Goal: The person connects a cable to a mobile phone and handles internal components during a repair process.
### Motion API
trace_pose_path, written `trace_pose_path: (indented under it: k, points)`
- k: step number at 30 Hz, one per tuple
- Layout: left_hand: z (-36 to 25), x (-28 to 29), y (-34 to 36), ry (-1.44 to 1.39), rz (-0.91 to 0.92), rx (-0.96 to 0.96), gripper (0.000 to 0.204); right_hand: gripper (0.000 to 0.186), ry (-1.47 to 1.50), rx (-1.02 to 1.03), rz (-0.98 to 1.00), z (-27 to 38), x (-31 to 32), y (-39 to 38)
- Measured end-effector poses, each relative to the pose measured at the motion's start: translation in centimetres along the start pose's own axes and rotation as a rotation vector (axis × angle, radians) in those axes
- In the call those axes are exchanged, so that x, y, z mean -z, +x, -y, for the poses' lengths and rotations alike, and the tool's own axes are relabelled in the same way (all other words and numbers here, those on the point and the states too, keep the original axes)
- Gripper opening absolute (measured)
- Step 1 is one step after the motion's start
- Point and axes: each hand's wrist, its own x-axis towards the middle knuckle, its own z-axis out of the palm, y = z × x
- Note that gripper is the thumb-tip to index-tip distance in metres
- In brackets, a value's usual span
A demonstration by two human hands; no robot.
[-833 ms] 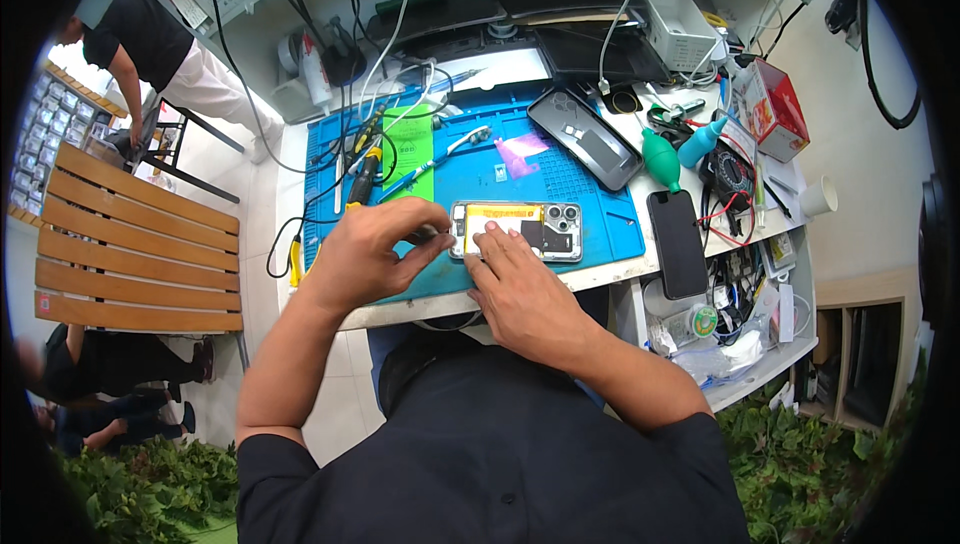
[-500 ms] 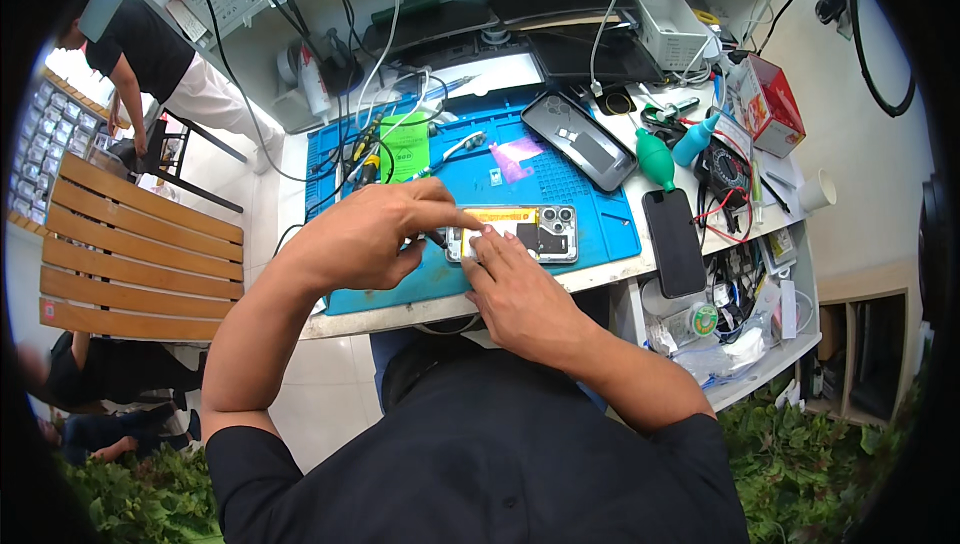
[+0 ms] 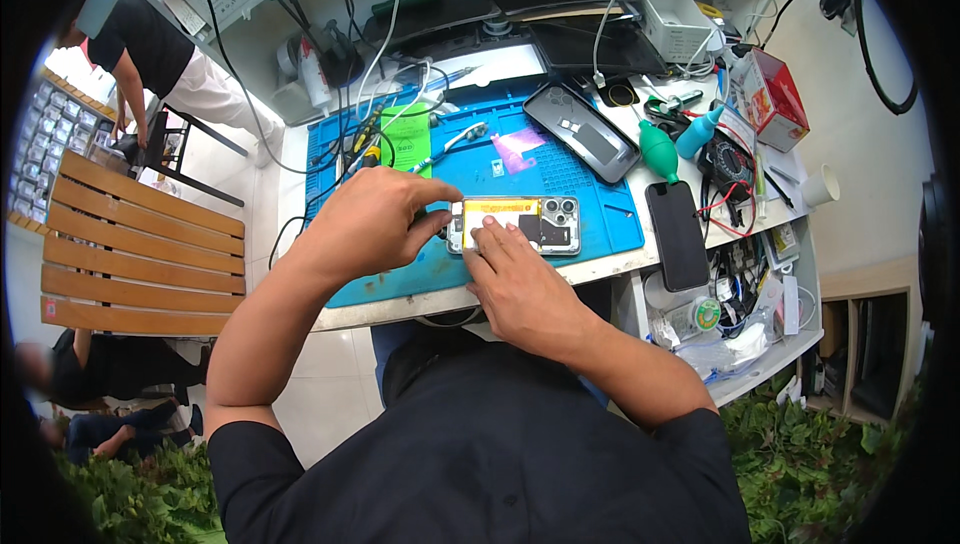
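An opened phone (image 3: 560, 235) lies sideways on the blue work mat (image 3: 600, 228), its back off, showing a yellow-edged battery (image 3: 515, 208) and a camera cluster at the right end. My right hand (image 3: 525, 294) rests on it, fingers stretched over the battery's lower part. At the phone's left end, my left hand (image 3: 375, 222) is bent with thumb and index finger close together. A small dark thing shows by those fingertips, too hidden to name. Beyond the phone lies a removed back cover (image 3: 580, 134), dark with a pale rim.
A dark phone (image 3: 677, 236), a green blower bulb (image 3: 659, 152), a teal bottle (image 3: 699, 133) and a multimeter (image 3: 728, 166) crowd the right side. Screwdrivers and cables lie left of a green card (image 3: 406, 139). An open drawer (image 3: 740, 344) juts out at right. Another person (image 3: 150, 54) stands far left.
My left hand has drawn back to the left, its index finger leaving the battery for the phone's left end. My right hand stays on the phone, with hardly any shift.
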Motion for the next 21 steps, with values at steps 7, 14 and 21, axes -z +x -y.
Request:
trace_pose_path:
  k: [7,14,21]
  points:
    - [0.7,-1.7,-0.7,-0.411,-0.118,-0.085,0.076,0.053,0.003,-0.022,-0.059,0.0,0.2,0.6]
    - [3.4,-7.4,1.0,-0.730,-0.816,0.020,0.087,0.060,-0.077,-0.005,-0.121,0.1,-0.4,1.1]
    - [3.6,-10.6,4.3,-0.587,-0.791,-0.063,0.095,0.059,-0.091,0.005,-0.125,0.1,-0.8,1.0]
